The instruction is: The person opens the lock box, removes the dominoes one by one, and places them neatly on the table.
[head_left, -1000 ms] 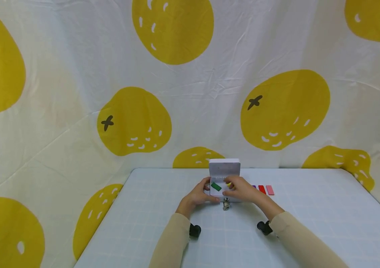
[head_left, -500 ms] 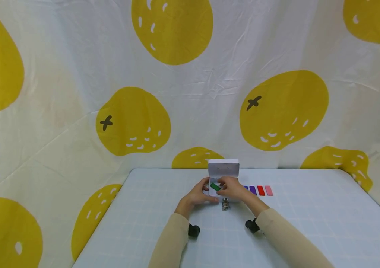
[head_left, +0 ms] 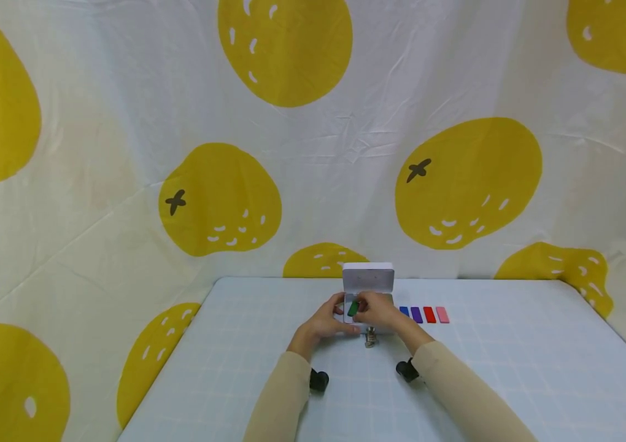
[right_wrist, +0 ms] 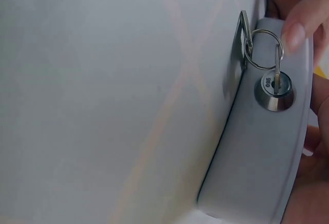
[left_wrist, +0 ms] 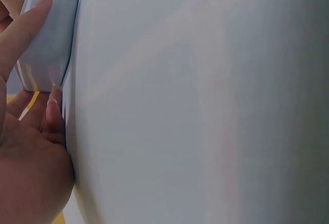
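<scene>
A small pale metal lock box (head_left: 368, 282) stands at the back of the table with its lid raised. My left hand (head_left: 328, 319) grips its left side; in the left wrist view the thumb (left_wrist: 32, 23) lies along the box front and the fingers reach round the end. Over the box's interior my right hand (head_left: 377, 309) pinches a small green block (head_left: 353, 308), held tilted. A key (right_wrist: 277, 70) sits in the front lock (right_wrist: 275, 93), with a ring (right_wrist: 263, 49) and a second key (right_wrist: 244, 34) hanging from it. My right hand hides much of the interior.
Right of the box lie a blue block (head_left: 404, 311), a purple block (head_left: 416, 315), a red block (head_left: 429, 315) and a pink block (head_left: 442, 315) in a row. A cloth with yellow fruit shapes (head_left: 219, 199) hangs behind the pale checked table (head_left: 512, 356).
My right hand has moved left inside the box and taken hold of the green block, which has turned steeper. More of the blue block shows. The left hand stays on the box.
</scene>
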Demonstrator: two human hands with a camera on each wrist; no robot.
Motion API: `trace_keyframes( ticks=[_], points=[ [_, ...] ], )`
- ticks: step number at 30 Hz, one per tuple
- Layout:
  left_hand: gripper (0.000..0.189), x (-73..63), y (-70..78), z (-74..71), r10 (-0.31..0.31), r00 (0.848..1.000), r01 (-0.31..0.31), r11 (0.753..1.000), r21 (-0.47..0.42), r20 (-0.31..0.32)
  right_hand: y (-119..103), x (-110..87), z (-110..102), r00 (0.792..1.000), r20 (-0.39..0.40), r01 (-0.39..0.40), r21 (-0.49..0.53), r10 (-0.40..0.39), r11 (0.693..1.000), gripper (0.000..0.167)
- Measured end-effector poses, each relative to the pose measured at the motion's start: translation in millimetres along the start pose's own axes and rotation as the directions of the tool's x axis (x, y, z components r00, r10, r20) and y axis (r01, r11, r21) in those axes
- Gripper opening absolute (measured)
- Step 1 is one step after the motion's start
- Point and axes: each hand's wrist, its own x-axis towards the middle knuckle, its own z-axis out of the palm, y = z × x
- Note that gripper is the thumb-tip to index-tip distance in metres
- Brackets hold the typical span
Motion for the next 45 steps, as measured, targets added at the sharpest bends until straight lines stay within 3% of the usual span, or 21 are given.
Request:
trace_keyframes(
  ticks=[14, 24, 38, 45],
  points=[
    [0.093, 2.5, -1.4, -0.3, 0.01, 1.0, -0.01, 1.0, 0.025, -0.006, -1, 5.9, 7, 0.997, -0.027, -0.076, 0.017, 0.076, 0.997, 0.022],
    [0.091, 1.7, -0.5, 0.7, 0.024, 1.0, -0.024, 0.999, 0.028, -0.004, -1, 9.4, 14, 0.989, -0.084, -0.122, -0.01, 0.121, 0.992, 0.029],
    [0.091, 1.4, 1.3, 0.7, 0.006, 1.0, -0.005, 0.999, 0.036, -0.019, -3, 12.6, 18, 0.983, -0.107, -0.15, -0.019, 0.147, 0.989, 0.032],
    [0.09, 0.1, 0.1, 0.7, 0.027, 1.0, -0.026, 0.999, 0.035, -0.008, -6, 11.0, 18, 0.983, -0.108, -0.153, -0.051, 0.146, 0.987, 0.036]
  ],
)
